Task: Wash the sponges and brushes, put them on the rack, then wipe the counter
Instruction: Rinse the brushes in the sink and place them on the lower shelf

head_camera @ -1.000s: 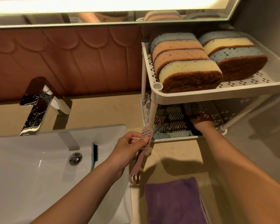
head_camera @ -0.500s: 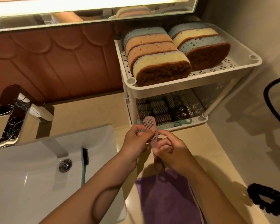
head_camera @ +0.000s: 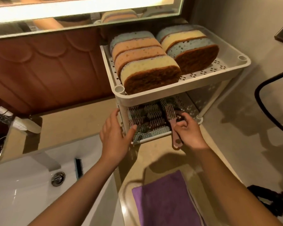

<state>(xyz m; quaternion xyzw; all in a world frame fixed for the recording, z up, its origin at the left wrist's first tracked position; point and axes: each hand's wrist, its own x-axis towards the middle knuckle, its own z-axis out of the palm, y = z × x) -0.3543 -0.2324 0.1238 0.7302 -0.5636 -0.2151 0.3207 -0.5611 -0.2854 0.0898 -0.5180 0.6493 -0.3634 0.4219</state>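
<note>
While the right hand [head_camera: 187, 131] grips the handle of a pink brush [head_camera: 170, 118], the brush head reaches into the lower shelf of the white rack [head_camera: 183, 88], lying over other brushes [head_camera: 147, 121] already piled there. The left hand [head_camera: 114, 136] is spread and holds nothing; its thumb and fingers sit either side of the rack's front left leg, though contact is hard to judge. On the upper shelf stand two rows of sponges [head_camera: 147, 62], on edge and leaning against each other. A teal-handled brush [head_camera: 78, 168] lies in the white sink [head_camera: 23, 193], beside the drain [head_camera: 57, 178]. A purple cloth [head_camera: 163, 201] lies flat on the beige bench [head_camera: 75, 118], in front of the rack.
</note>
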